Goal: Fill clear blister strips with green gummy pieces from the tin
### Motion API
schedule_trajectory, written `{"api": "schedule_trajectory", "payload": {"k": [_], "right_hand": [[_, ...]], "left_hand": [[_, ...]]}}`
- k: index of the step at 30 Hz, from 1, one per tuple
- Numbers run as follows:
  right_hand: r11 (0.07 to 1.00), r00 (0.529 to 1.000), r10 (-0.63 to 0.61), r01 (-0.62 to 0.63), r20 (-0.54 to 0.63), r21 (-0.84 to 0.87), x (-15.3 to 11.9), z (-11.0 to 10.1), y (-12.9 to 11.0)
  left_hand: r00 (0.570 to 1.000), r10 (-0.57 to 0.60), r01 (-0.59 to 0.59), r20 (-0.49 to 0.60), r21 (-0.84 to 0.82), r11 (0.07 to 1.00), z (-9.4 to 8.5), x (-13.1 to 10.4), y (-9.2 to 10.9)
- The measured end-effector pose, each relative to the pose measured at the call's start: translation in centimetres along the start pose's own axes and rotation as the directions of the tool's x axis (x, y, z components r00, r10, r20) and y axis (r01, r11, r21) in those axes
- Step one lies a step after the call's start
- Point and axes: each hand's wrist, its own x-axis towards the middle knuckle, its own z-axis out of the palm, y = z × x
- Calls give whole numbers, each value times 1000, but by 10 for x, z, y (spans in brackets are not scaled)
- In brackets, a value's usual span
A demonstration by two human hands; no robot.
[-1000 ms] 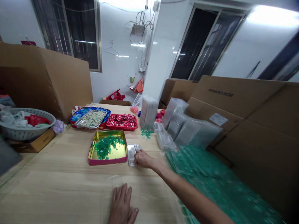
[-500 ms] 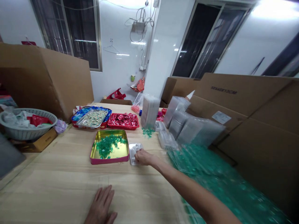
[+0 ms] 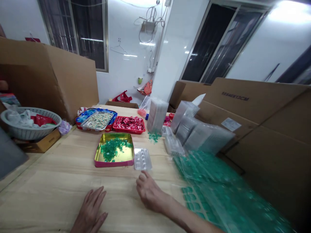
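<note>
My left hand (image 3: 89,208) rests low over the table with its fingers stretched out and nothing held. Faint clear edges near its fingertips are too hard to make out. My right hand (image 3: 149,191) is curled closed just below a clear plastic blister tray (image 3: 145,158); whatever the fingers may hold is hidden. The blister tray lies flat, apart from the hand, beside a gold tin with a pink rim (image 3: 114,164). Inside that tin is a loose heap of small green pieces (image 3: 111,149).
Behind the tin stand a red tray of wrapped red packets (image 3: 129,124) and a blue-lined tray (image 3: 98,120). Stacked clear trays (image 3: 157,115) stand at the back right. Filled green sheets (image 3: 218,184) cover the right side. A perforated basket (image 3: 31,129) sits left; cardboard boxes (image 3: 274,123) flank the table.
My right hand has left the blister tray and drawn back toward me. My left hand has shifted a little left. The tray stays beside the tin, and the view has tilted slightly.
</note>
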Motion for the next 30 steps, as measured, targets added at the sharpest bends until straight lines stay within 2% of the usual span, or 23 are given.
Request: {"api": "schedule_trajectory", "payload": {"k": [3, 5, 7, 9, 12, 14, 17, 23, 30], "right_hand": [[991, 999, -42, 43, -8, 126, -3, 20, -37], [982, 1000, 10, -9, -4, 190, 0, 27, -36], [971, 993, 117, -114, 0, 209, 5, 25, -13], [959, 975, 221, -215, -12, 187, 10, 18, 26], [952, 961, 273, -277, 51, 129, 20, 11, 82], [961, 962, 244, -257, 123, 102, 28, 13, 105], [970, 961, 207, -226, 186, 88, 39, 22, 120], [978, 956, 176, -196, 236, 66, 49, 33, 125], [983, 955, 170, -181, 243, 25, 52, 34, 129]], "left_hand": [[998, -64, 63, -2, -70, 996, 6, 24, 26], [996, -88, 89, 15, -109, 990, 15, 42, 48], [992, -115, 120, 44, -130, 984, 26, 58, 71], [984, -138, 152, 109, -133, 979, 37, 68, 89], [969, -131, 159, 210, -125, 979, 47, 71, 99], [967, -117, 144, 228, -105, 984, 49, 65, 95], [973, -113, 122, 204, -34, 992, 43, 48, 77], [984, -53, 44, 169, 54, 998, 20, 11, 29], [976, 5, -28, 219, 103, 994, -1, -21, -28]]}}
